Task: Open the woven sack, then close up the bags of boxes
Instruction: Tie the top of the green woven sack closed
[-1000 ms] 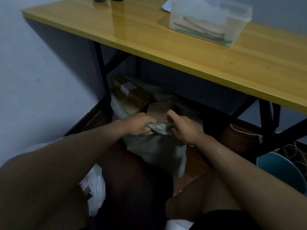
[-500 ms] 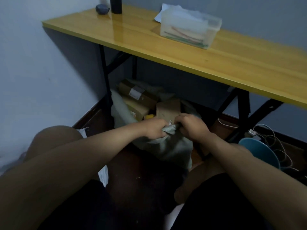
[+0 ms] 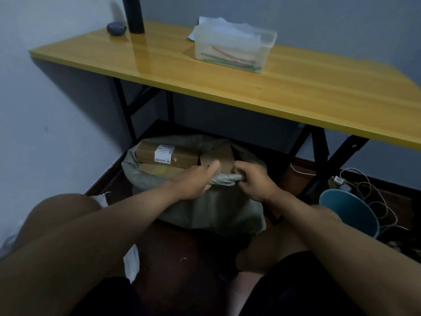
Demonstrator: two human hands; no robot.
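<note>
the grey woven sack (image 3: 205, 210) is sitting on the dark floor under the yellow table (image 3: 296, 96), near the corner by the table's black legs, with its mouth gaping wide. brown cardboard boxes (image 3: 159, 156) are lying inside it, the top one showing a white label (image 3: 163, 153), and another box (image 3: 218, 157) is standing up behind the hands. the near rim of the sack is bunching into a rolled wad (image 3: 225, 179) between the two hands. the right hand (image 3: 252, 182) is curling tightly around one end of that roll, fingers wrapped over it. the left hand (image 3: 193, 181) is resting on the other end of the rim with its fingers bent down over the fabric; whether they are closing fully around it cannot be told, though they appear to be gripping the edge. the person's bare knees are showing at the bottom, one on each side of the sack. on the table a clear plastic container (image 3: 234, 49) is standing, with a black cylinder (image 3: 134, 14) and a small dark round object (image 3: 116, 28) at the far left end. a blue bin (image 3: 348, 210) and a tangle of white cables (image 3: 369, 188) are lying on the floor to the right.
</note>
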